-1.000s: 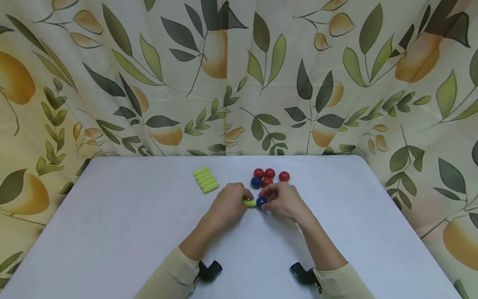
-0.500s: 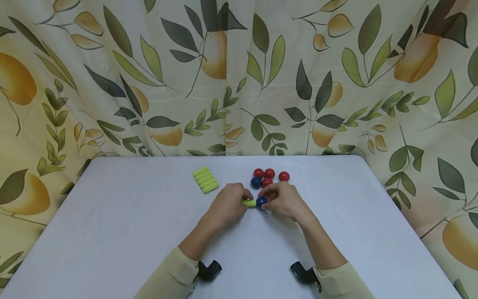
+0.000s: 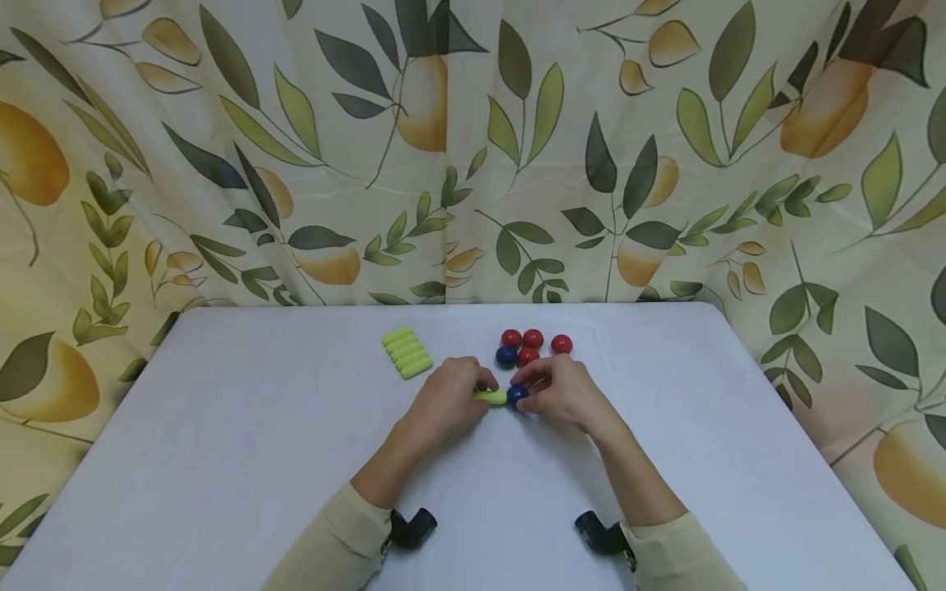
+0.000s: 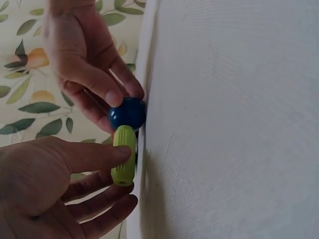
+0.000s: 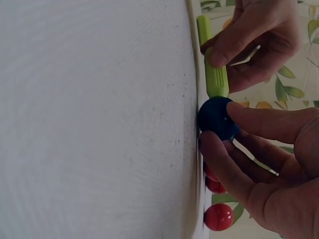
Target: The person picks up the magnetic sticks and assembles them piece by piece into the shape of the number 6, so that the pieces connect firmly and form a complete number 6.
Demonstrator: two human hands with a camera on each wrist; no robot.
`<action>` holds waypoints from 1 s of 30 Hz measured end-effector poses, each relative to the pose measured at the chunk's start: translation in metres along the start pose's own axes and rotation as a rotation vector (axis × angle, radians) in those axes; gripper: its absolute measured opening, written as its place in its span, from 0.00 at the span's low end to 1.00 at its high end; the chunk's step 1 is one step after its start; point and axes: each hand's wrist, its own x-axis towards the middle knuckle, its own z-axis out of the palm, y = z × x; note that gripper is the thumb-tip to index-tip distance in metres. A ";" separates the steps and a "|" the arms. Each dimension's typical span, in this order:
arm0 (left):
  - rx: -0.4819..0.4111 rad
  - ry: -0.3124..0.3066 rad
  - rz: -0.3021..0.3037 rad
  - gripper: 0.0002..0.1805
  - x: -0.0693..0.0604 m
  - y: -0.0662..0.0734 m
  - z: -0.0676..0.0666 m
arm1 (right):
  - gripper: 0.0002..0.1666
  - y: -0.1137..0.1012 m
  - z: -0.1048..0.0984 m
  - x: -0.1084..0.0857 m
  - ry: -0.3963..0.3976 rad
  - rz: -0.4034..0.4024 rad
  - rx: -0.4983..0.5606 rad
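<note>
My left hand (image 3: 452, 394) pinches a lime-green ribbed stick (image 4: 123, 162) between thumb and fingers. A dark blue ball (image 5: 217, 118) is held by my right hand (image 3: 563, 394), thumb on one side and fingers on the other. The stick's end touches the ball, and both are low over the white table. In the left wrist view the stick's free end shows a small hole. Part of the stick is covered by my left thumb in the head view.
Several matching green sticks (image 3: 407, 353) lie side by side at the back left. Behind my right hand is a cluster of several red balls (image 3: 533, 338) with another blue ball (image 3: 506, 356). One red ball (image 3: 562, 344) sits slightly apart. A leaf-patterned curtain (image 3: 473, 164) hangs behind the table (image 3: 259, 427).
Slightly more of the green stick shows past my left fingers than before. Both hands keep almost the same place, and the whole view has shifted a little.
</note>
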 end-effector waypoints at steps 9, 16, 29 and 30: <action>0.001 -0.018 -0.023 0.12 0.000 -0.002 -0.006 | 0.17 0.001 -0.001 0.001 -0.010 -0.007 0.003; -0.063 -0.053 -0.043 0.12 0.002 -0.005 -0.013 | 0.17 0.001 -0.004 0.000 -0.012 0.008 -0.001; -0.206 -0.061 -0.091 0.12 0.019 -0.026 -0.023 | 0.17 0.003 -0.002 0.002 -0.029 -0.015 -0.010; -0.211 -0.060 -0.094 0.12 0.021 -0.027 -0.023 | 0.17 0.003 -0.001 0.002 -0.028 -0.015 -0.010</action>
